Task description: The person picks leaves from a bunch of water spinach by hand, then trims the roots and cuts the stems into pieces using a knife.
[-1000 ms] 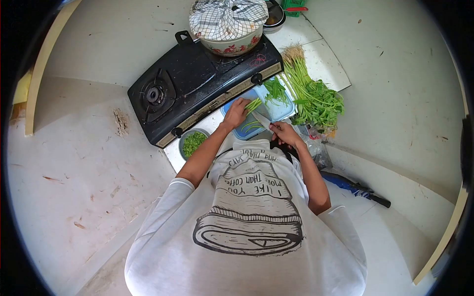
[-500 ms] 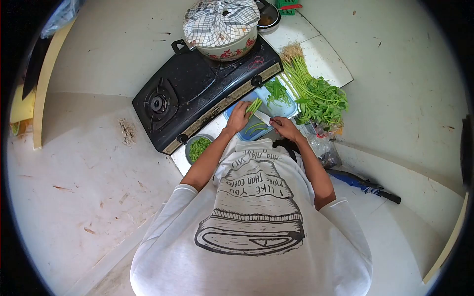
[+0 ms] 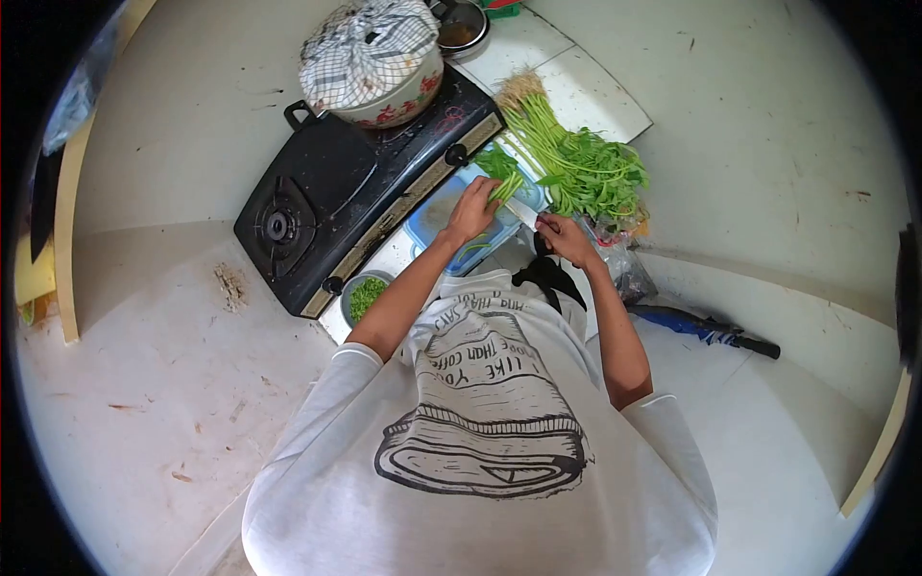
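My left hand (image 3: 473,209) is closed around a small bunch of green stems (image 3: 506,187) above a blue plastic tray or lid (image 3: 419,223). In my right hand (image 3: 569,239) is a kitchen knife (image 3: 521,213), its pale blade pointing at the stems, close to or touching them. Some cut stems (image 3: 473,248) lie on the blue plastic below my hands. Loose green leaves (image 3: 497,161) rest at its far end. To the right spreads a large bundle of leafy greens (image 3: 600,168) with roots attached. A grey bowl (image 3: 347,305) by my left forearm holds chopped greens (image 3: 367,298).
A black two-burner stove (image 3: 331,163) stands at the left, carrying a flowered pot (image 3: 408,104) covered by a checked cloth (image 3: 365,53). Behind it is a small pan (image 3: 461,27). Clear plastic bags (image 3: 626,274) and a blue-and-black object (image 3: 701,329) lie right of my right arm.
The view has shifted, so the stove and greens appear farther left. Both hands, with the stems and knife, have moved right over the blue plastic, nearer the leafy bundle.
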Action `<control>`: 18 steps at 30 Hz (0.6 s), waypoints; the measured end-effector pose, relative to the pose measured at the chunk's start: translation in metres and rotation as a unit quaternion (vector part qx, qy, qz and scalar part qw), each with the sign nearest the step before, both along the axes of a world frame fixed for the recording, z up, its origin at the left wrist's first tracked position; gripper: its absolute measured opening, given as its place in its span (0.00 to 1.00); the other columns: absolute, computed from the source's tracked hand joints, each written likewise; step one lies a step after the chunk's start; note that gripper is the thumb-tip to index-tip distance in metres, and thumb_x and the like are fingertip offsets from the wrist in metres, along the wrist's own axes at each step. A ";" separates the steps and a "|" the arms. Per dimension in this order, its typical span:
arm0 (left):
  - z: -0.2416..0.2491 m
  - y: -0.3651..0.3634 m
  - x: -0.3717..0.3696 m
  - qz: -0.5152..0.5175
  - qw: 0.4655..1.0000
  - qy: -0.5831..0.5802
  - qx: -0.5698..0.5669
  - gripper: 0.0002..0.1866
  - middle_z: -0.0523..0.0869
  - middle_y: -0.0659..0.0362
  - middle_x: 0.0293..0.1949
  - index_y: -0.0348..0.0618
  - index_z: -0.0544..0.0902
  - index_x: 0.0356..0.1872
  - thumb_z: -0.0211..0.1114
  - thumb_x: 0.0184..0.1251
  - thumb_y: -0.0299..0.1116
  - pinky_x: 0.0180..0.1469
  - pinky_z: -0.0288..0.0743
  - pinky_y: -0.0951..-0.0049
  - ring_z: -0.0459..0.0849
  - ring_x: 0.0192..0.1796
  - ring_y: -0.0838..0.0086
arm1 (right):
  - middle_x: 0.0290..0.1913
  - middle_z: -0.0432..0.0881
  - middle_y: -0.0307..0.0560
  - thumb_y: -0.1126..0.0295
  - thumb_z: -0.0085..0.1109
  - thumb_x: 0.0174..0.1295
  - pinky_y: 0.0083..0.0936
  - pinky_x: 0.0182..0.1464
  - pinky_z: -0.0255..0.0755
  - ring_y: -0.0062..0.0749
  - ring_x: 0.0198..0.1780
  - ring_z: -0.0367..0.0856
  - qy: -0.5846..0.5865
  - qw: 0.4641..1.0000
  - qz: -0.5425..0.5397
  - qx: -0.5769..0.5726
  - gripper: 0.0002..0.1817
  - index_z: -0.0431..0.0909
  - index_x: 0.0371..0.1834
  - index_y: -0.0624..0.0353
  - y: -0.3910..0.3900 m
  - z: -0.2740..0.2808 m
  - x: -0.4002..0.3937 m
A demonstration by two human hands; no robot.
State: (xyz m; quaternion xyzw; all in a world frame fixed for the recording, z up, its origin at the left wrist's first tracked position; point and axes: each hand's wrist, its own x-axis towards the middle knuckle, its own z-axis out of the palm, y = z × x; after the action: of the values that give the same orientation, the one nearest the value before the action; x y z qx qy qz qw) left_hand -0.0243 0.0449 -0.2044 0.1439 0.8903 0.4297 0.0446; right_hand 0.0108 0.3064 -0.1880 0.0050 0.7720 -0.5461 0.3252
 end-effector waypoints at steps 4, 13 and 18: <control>-0.007 0.024 -0.013 -0.036 0.999 -0.003 -0.010 0.20 0.80 0.44 0.56 0.37 0.78 0.62 0.67 0.70 0.27 0.64 0.76 0.53 0.81 0.60 0.44 | 0.25 0.80 0.40 0.56 0.60 0.76 0.28 0.32 0.71 0.23 0.25 0.76 -0.027 0.999 -0.025 0.026 0.20 0.85 0.56 0.63 0.021 0.002 0.001; -0.026 0.041 -0.009 -0.027 0.997 -0.039 -0.054 0.21 0.79 0.42 0.56 0.38 0.77 0.64 0.66 0.71 0.26 0.66 0.74 0.52 0.79 0.61 0.43 | 0.25 0.81 0.39 0.52 0.58 0.78 0.25 0.26 0.69 0.21 0.22 0.76 -0.008 0.999 -0.012 0.047 0.21 0.84 0.56 0.59 0.032 -0.029 0.001; -0.035 0.044 -0.002 -0.015 0.998 -0.028 -0.049 0.24 0.77 0.40 0.57 0.37 0.76 0.65 0.66 0.69 0.23 0.67 0.73 0.51 0.78 0.62 0.41 | 0.27 0.83 0.41 0.51 0.56 0.79 0.25 0.26 0.71 0.22 0.20 0.77 -0.032 0.998 -0.004 0.050 0.22 0.83 0.56 0.60 0.032 -0.013 -0.003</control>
State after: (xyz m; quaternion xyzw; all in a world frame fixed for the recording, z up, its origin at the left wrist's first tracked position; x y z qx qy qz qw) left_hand -0.0266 0.0889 -0.2397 0.1431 0.9064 0.3887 0.0827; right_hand 0.0080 0.3384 -0.2006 0.0415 0.7875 -0.5076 0.3471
